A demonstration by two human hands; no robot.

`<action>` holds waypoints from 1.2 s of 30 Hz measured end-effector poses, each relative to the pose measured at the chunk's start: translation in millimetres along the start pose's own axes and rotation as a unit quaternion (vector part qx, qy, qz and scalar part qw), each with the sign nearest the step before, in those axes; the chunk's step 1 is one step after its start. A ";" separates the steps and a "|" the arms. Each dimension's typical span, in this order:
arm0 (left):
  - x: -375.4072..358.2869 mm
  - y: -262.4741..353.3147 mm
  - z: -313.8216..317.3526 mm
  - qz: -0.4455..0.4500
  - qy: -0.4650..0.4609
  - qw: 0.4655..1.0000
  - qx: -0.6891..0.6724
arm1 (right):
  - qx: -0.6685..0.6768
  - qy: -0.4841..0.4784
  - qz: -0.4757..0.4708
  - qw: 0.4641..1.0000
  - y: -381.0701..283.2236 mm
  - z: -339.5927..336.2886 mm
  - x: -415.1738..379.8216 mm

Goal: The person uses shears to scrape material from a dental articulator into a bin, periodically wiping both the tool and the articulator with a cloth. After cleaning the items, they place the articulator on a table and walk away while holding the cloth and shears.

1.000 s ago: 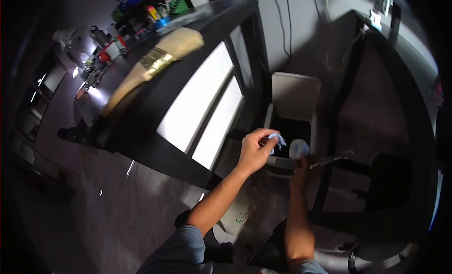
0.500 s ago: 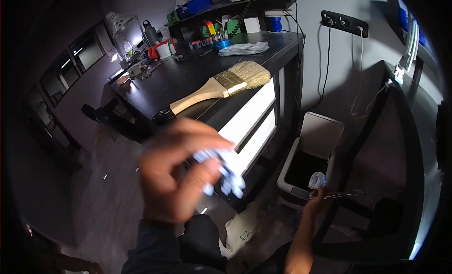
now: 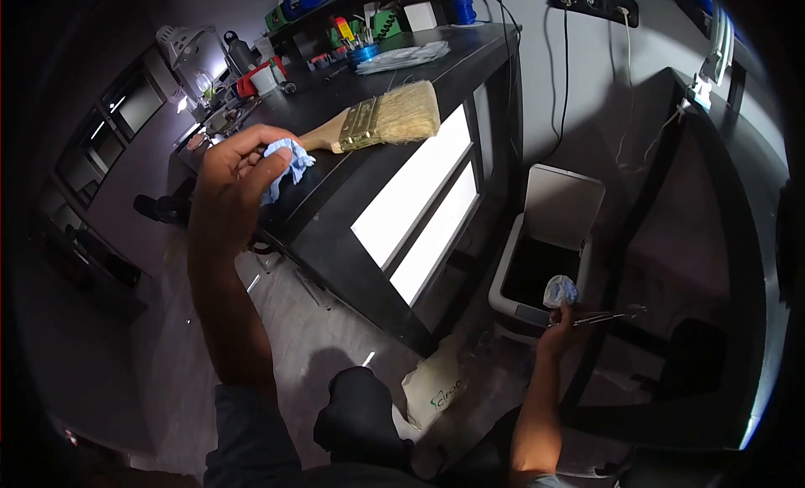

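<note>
Left hand (image 3: 239, 173) fingers closed on a blue cloth (image 3: 283, 165) above the black desk (image 3: 335, 211) (near the paintbrush (image 3: 377, 123)); right hand (image 3: 563, 327) grips tweezers (image 3: 604, 318) and a crumpled wad (image 3: 559, 291) over the open bin (image 3: 537, 274)

We're looking at a workshop or maker's lab here. A long black worktop (image 3: 369, 165) runs away from us with a wide paintbrush (image 3: 377, 123) lying across it. Further back we see a clutter of bottles and small tools (image 3: 251, 73), and coloured boxes on a shelf (image 3: 335, 2) above. A socket strip (image 3: 591, 3) sits on the grey wall with cables (image 3: 553, 77) hanging down, and a white pedal bin (image 3: 545, 245) stands open on the bare floor beside the desk.
</note>
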State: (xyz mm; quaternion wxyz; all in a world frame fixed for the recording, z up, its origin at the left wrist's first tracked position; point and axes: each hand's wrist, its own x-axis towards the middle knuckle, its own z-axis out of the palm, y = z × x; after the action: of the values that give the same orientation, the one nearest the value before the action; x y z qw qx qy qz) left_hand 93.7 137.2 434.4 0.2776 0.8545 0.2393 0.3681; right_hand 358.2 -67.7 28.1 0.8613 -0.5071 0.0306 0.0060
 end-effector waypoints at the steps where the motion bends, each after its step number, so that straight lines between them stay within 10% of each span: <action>1: 1.8 -2.7 -1.3 -0.001 0.005 1.000 0.026 | -0.003 -0.014 0.014 1.000 1.9 1.1 -1.3; 4: 4.9 -21.4 -10.0 0.219 0.070 0.908 0.351 | -0.048 -0.023 0.013 0.998 32.5 -17.6 14.5; 8: 6.3 -18.5 -3.0 0.024 0.044 0.994 0.093 | 0.000 -0.021 -0.011 1.000 13.3 -1.4 1.0; 13: -25.9 -6.6 4.8 0.211 0.244 0.931 0.174 | 0.017 -0.045 -0.044 0.998 7.8 0.2 -0.2; 14: -47.9 -17.4 6.7 0.373 0.271 0.822 0.335 | 0.008 -0.043 -0.047 0.998 6.6 0.4 -1.7; 16: -86.3 -15.0 49.9 0.363 0.259 0.822 0.355 | -0.009 -0.045 -0.053 0.998 4.7 0.7 -2.8; 17: -104.6 -12.5 85.7 0.406 0.117 0.892 0.158 | -0.025 -0.043 -0.065 0.997 6.4 0.0 -2.9; 19: -127.6 7.2 173.4 0.260 -0.070 0.951 -0.152 | -0.057 -0.042 -0.088 0.994 11.4 -0.8 -3.4; 22: -128.3 -48.6 288.4 -0.050 -0.177 0.945 -0.269 | -0.145 -0.041 -0.133 0.979 7.7 -0.2 -10.6; 27: -112.8 -105.5 402.3 -0.399 -0.176 0.718 -0.543 | -0.271 -0.066 -0.182 0.943 -4.1 8.4 -29.4; 32: -92.5 -127.4 422.1 -0.420 -0.252 0.690 -0.533 | -0.277 -0.160 -0.267 0.909 -7.0 7.3 -30.7; 36: -72.7 -138.4 418.5 -0.449 -0.210 0.658 -0.567 | -0.146 -0.234 -0.113 0.954 -15.1 3.1 -43.1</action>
State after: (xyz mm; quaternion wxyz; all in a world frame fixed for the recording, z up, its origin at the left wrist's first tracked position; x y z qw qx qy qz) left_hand 339.6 69.0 67.7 0.8829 0.3744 0.2737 0.0739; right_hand 316.0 -71.4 45.3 0.7557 -0.6122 -0.2306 0.0316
